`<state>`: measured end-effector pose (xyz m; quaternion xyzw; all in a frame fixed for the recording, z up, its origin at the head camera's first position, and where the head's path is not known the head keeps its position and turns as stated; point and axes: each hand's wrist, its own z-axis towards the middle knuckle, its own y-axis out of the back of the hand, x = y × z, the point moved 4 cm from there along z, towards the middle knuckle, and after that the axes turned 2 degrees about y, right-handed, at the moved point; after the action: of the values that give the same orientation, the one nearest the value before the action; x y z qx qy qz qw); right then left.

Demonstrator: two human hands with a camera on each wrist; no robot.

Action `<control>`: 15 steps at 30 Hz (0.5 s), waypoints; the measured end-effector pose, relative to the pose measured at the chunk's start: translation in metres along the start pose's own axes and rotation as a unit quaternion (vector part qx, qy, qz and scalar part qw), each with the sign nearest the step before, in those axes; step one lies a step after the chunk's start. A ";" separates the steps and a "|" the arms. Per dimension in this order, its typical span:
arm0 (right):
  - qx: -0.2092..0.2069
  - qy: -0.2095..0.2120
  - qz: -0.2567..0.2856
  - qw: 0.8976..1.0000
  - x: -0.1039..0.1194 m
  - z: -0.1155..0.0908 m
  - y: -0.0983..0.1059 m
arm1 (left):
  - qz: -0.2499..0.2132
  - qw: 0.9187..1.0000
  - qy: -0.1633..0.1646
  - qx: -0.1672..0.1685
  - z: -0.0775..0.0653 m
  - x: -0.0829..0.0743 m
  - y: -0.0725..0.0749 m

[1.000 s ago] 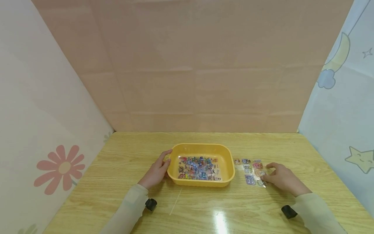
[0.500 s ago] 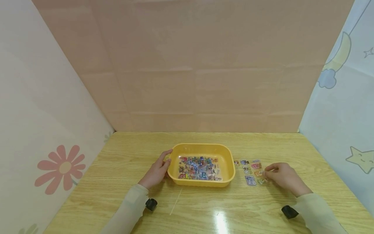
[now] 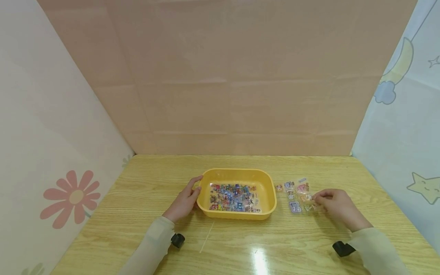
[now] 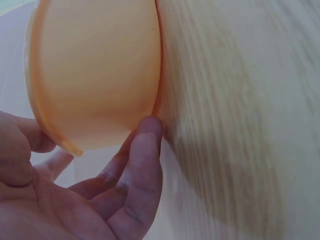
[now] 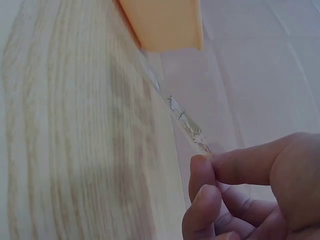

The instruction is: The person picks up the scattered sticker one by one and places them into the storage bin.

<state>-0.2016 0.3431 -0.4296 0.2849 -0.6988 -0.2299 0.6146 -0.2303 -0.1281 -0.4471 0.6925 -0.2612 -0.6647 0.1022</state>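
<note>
A yellow plastic basin point(image 3: 237, 217) stands on the table, with sheets of colourful stickers point(image 3: 235, 196) lying flat inside it. My left hand point(image 3: 183, 202) grips the basin's left end. In the left wrist view, the thumb is at the rim and the fingertips point(image 4: 145, 142) touch low on the outer wall. On the right, my right hand point(image 3: 338, 208) pinches the edge of a clear sticker sheet point(image 3: 295, 207) between thumb and index finger. In the right wrist view, the sheet point(image 5: 185, 120) is seen nearly edge-on, its pinched edge off the tabletop; its far part reaches close to the basin.
The wood-grain table point(image 3: 165, 168) meets a tan covered wall point(image 3: 227, 95) at the back. Patterned side walls point(image 3: 75, 196) stand at left and right. A black strap device point(image 3: 178, 240) is on each wrist. Light glares off the table's front.
My right hand has pinched the sticker sheet's right edge and raised it from the table, tilting the sheet. The left hand and the basin have stayed in place.
</note>
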 end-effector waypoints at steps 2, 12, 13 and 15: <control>-0.001 -0.004 0.009 1.000 0.000 -0.001 0.001 | -0.001 1.000 -0.001 0.000 0.000 0.000 0.000; -0.013 -0.012 0.016 1.000 0.006 -0.006 0.007 | -0.005 1.000 0.001 0.002 0.000 0.000 0.000; -0.013 -0.012 0.017 1.000 0.006 -0.006 0.007 | -0.005 1.000 0.001 0.002 0.000 0.000 0.000; -0.011 -0.015 0.020 1.000 0.006 -0.007 0.008 | -0.005 1.000 0.002 0.003 0.000 0.000 0.000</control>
<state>-0.1958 0.3449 -0.4190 0.2606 -0.7111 -0.2293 0.6114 -0.2307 -0.1279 -0.4475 0.6954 -0.2590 -0.6633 0.0971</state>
